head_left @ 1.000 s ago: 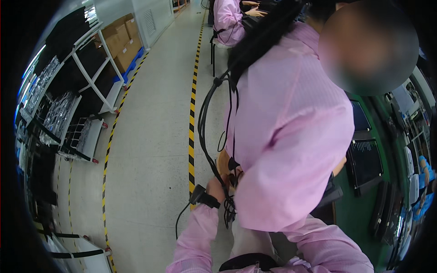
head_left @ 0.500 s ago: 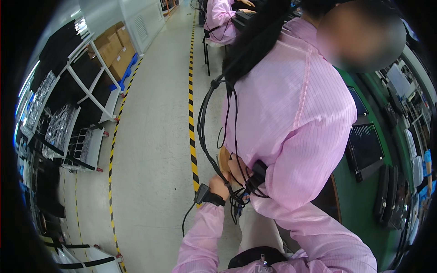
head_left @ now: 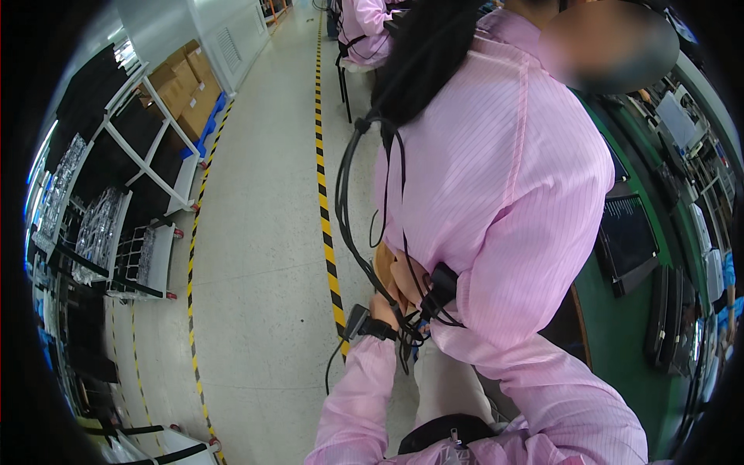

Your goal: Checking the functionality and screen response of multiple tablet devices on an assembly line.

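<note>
Low behind a co-worker in a pink striped smock, my left hand and my right hand are close together. Each wrist carries a black device. Against the smock's lower edge, a tan thing shows beside my fingers; its kind is unclear. Both hands look closed, but the fingertips and whatever they hold are hidden. Black cables hang in a loop down the co-worker's back and pass in front of my hands, bunching just below them.
On the right runs a green workbench with black panels. White wheeled racks and cardboard boxes on a blue pallet line the left. Yellow-black tape marks the aisle floor. Another person sits ahead.
My left hand has moved up and right, closer to my right hand. The view has shifted slightly; my right hand stays near the tan thing.
</note>
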A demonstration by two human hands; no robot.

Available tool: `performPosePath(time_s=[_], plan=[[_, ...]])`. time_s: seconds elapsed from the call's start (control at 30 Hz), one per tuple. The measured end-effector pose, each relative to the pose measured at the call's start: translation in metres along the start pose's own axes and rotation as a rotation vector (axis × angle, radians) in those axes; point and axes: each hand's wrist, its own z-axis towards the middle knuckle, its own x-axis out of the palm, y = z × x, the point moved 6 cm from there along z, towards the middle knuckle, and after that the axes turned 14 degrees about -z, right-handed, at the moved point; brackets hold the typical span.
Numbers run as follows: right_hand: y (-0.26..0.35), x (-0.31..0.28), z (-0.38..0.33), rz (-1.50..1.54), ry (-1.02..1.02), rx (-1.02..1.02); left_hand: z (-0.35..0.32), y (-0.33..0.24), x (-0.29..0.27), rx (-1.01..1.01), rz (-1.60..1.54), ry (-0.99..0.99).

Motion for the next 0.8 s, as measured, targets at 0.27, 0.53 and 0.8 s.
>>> performPosePath(time_s=[0.27,0.53,0.8], plan=[[-0.006,-0.017,-0.055,0.011,0.031,-0.022,-0.034,0.043,0.021,-0.264,-0.518,0.164],[-0.08,-0.007,-0.278,-0.052,0.109,-0.297,-0.26,0.141,0.045,-0.565,-0.577,0.414],[-0.033,-0.088,-0.394,-0.119,0.299,-0.425,-0.381,0.019,0.113,-0.254,-0.674,0.831]])
